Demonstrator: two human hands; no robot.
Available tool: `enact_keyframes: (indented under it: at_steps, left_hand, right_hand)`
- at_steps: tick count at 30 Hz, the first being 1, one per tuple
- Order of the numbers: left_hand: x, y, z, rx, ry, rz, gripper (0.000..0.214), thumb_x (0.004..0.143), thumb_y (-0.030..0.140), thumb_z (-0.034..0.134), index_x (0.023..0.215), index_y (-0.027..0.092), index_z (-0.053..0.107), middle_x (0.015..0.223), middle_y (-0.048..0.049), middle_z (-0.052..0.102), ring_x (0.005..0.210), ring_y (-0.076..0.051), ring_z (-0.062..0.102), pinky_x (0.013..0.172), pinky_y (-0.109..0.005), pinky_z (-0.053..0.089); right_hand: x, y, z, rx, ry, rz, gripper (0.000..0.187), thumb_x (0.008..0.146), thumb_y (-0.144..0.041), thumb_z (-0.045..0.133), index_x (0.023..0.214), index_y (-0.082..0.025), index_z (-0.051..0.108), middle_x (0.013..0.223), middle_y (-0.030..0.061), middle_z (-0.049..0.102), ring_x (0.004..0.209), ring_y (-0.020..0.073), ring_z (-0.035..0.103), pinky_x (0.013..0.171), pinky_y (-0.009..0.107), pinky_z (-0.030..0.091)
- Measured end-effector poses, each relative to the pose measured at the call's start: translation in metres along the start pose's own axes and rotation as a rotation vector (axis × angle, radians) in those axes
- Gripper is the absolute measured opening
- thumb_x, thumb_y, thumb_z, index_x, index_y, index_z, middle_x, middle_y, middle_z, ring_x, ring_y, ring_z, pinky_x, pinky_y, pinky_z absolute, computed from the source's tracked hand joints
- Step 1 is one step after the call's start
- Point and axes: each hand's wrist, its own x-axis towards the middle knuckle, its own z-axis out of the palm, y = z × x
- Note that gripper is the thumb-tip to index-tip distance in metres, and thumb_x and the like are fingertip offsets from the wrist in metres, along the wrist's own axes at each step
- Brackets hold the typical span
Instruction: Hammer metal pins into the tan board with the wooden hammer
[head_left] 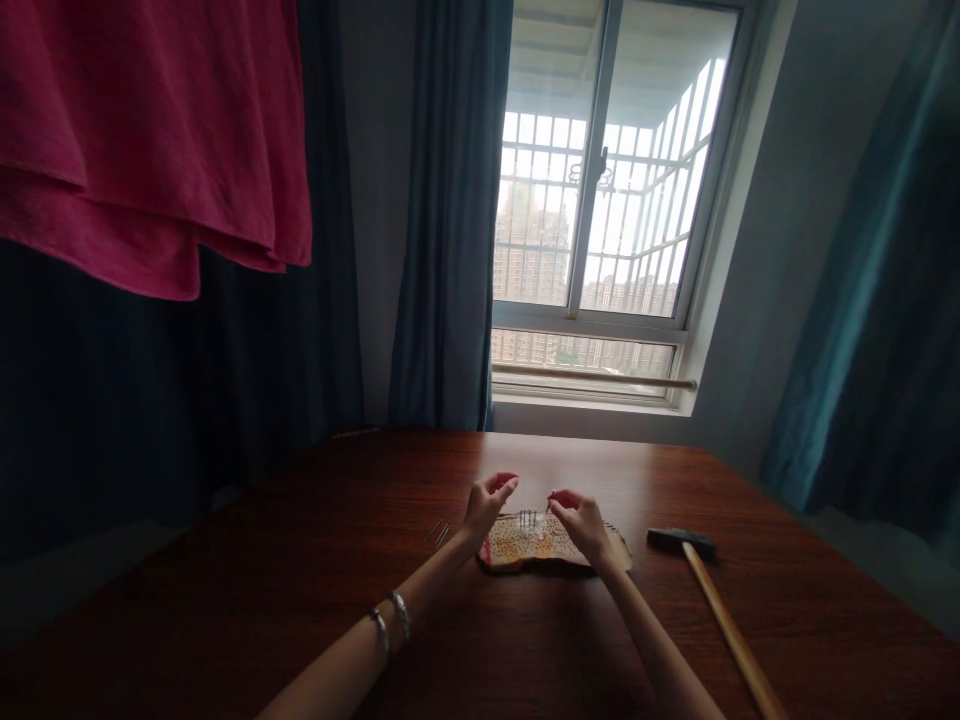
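My left hand (489, 502) hovers over the left end of a wooden board (510, 548), its fingers loosely curved, thumb and fingertips slightly apart with nothing visible between them. Over the board's right part, my right hand (579, 516) pinches a thin dark nail (548, 508), which points down toward the board. Several nails (528, 519) stand upright in a row in the board between the hands. The board's pale surface is dotted with small holes or marks, and my right hand covers part of it.
Several loose nails (441, 534) lie on the brown table (337, 600) to the left of the board. A hammer (724, 610) with a wooden handle rests at the right. Behind are a barred window (592, 260) and blue curtains (454, 200); a pink cloth (150, 130) hangs upper left.
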Motion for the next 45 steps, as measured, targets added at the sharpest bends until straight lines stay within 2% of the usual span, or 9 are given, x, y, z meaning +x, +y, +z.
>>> enact_keyframes:
  at_steps: [3, 8, 13, 18, 21, 26, 34, 45]
  left_hand:
    - [0.016, -0.018, 0.001, -0.154, -0.037, -0.075, 0.045, 0.072, 0.049, 0.052, 0.089, 0.009, 0.064, 0.083, -0.011, 0.064, 0.074, -0.018, 0.058, 0.065, -0.027, 0.045]
    - [0.029, -0.039, 0.012, -0.341, -0.241, -0.247, 0.053, 0.072, 0.056, 0.048, 0.083, 0.007, 0.064, 0.075, -0.0118, 0.064, 0.071, -0.018, 0.06, 0.07, -0.03, 0.045]
    - [0.037, -0.048, 0.018, -0.301, -0.334, -0.337, 0.057, 0.071, 0.06, 0.045, 0.08, 0.007, 0.064, 0.069, -0.0089, 0.063, 0.068, -0.017, 0.059, 0.07, -0.029, 0.043]
    - [0.037, -0.053, 0.019, -0.154, -0.326, -0.268, 0.048, 0.067, 0.053, 0.054, 0.076, 0.007, 0.066, 0.069, -0.0079, 0.063, 0.066, -0.016, 0.056, 0.064, -0.026, 0.041]
    - [0.034, -0.049, 0.016, -0.1, -0.4, -0.192, 0.04, 0.065, 0.047, 0.061, 0.076, 0.008, 0.067, 0.068, -0.0056, 0.063, 0.061, -0.013, 0.052, 0.059, -0.023, 0.037]
    - [0.035, -0.039, 0.012, -0.048, -0.508, -0.172, 0.04, 0.063, 0.043, 0.064, 0.083, 0.009, 0.069, 0.069, -0.0046, 0.064, 0.061, -0.012, 0.051, 0.059, -0.023, 0.036]
    - [0.045, -0.038, 0.013, 0.018, -0.624, -0.175, 0.039, 0.061, 0.042, 0.066, 0.082, 0.009, 0.071, 0.067, -0.0051, 0.065, 0.06, -0.012, 0.051, 0.058, -0.022, 0.036]
    - [0.049, -0.054, 0.01, 0.077, -0.705, -0.092, 0.032, 0.064, 0.032, 0.062, 0.086, 0.011, 0.071, 0.077, -0.0061, 0.068, 0.069, -0.015, 0.056, 0.064, -0.023, 0.04]
  right_hand:
    - [0.013, 0.015, 0.002, -0.033, -0.04, -0.024, 0.024, 0.069, -0.037, 0.058, 0.07, -0.015, 0.069, 0.071, 0.0071, 0.069, 0.07, 0.0199, 0.062, 0.068, 0.03, 0.047]
    - [0.008, 0.038, 0.01, -0.069, -0.054, -0.038, 0.027, 0.073, -0.038, 0.053, 0.077, -0.016, 0.069, 0.075, 0.0069, 0.069, 0.07, 0.0195, 0.061, 0.064, 0.029, 0.047]
    - [0.004, 0.048, 0.015, -0.101, -0.044, -0.036, 0.022, 0.075, -0.036, 0.052, 0.078, -0.021, 0.068, 0.076, 0.0036, 0.07, 0.069, 0.0181, 0.061, 0.063, 0.028, 0.047]
    - [0.004, 0.048, 0.014, -0.117, -0.054, -0.047, 0.021, 0.075, -0.033, 0.052, 0.079, -0.022, 0.069, 0.076, 0.0031, 0.07, 0.067, 0.0176, 0.061, 0.061, 0.027, 0.047]
    - [0.003, 0.047, 0.014, -0.129, -0.057, -0.056, 0.022, 0.076, -0.032, 0.051, 0.079, -0.021, 0.069, 0.078, 0.0041, 0.07, 0.067, 0.0173, 0.061, 0.063, 0.026, 0.047]
    - [0.003, 0.046, 0.014, -0.154, -0.057, -0.071, 0.023, 0.075, -0.033, 0.051, 0.076, -0.019, 0.069, 0.076, 0.005, 0.068, 0.063, 0.0164, 0.059, 0.06, 0.026, 0.047]
    - [0.001, 0.047, 0.013, -0.199, -0.082, -0.115, 0.016, 0.074, -0.027, 0.054, 0.075, -0.022, 0.07, 0.078, 0.0028, 0.065, 0.065, 0.0137, 0.056, 0.064, 0.024, 0.045]
    - [0.002, 0.056, 0.014, -0.234, -0.083, -0.14, 0.015, 0.073, -0.021, 0.054, 0.073, -0.019, 0.069, 0.077, 0.0031, 0.064, 0.069, 0.0143, 0.055, 0.066, 0.024, 0.043]
